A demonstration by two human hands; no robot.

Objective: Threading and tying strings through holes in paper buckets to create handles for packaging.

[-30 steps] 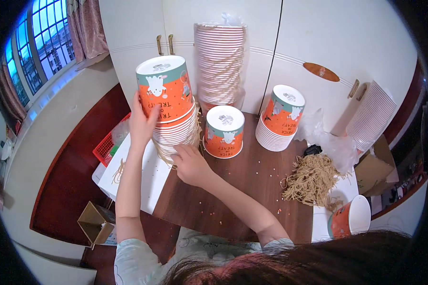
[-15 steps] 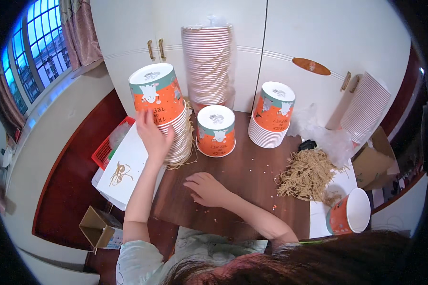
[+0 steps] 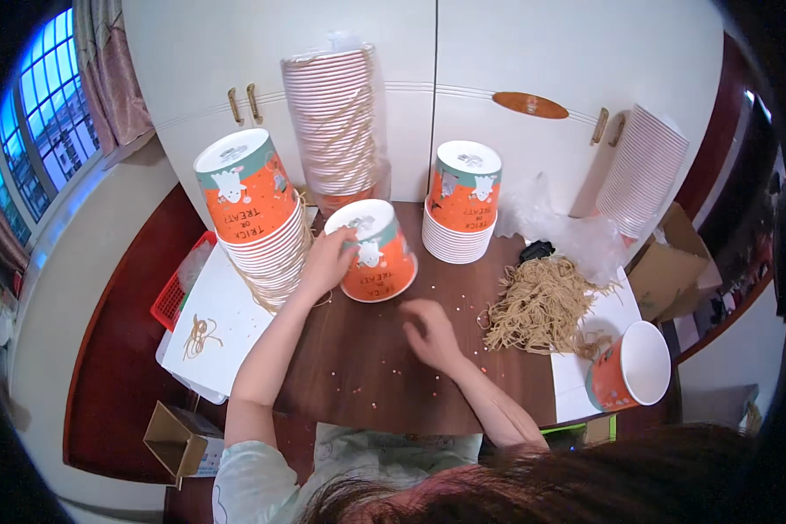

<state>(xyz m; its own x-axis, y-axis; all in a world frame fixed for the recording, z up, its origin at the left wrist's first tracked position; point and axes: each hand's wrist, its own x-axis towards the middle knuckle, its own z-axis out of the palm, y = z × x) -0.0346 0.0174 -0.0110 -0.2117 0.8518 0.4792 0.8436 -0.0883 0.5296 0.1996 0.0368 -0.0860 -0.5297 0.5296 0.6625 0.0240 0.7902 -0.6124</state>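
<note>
My left hand (image 3: 327, 258) rests on the side of an upside-down orange paper cup (image 3: 377, 251) standing on the brown table (image 3: 358, 375). Just left of it leans a stack of the same cups (image 3: 258, 218), bound with rubber bands. My right hand (image 3: 430, 334) hovers palm down over the table, fingers loosely curled, holding nothing, a little left of a heap of tan rubber bands (image 3: 543, 304).
A tall cup stack (image 3: 336, 122) stands at the back against white cupboard doors. Another short stack (image 3: 463, 201) sits right of centre, a further stack (image 3: 642, 170) leans far right. One cup (image 3: 630, 365) lies on its side. A white board (image 3: 214, 327) lies left, with cardboard boxes around.
My left hand left the leaning stack and moved right onto the single upturned cup. My right hand slid right across the table toward the rubber bands.
</note>
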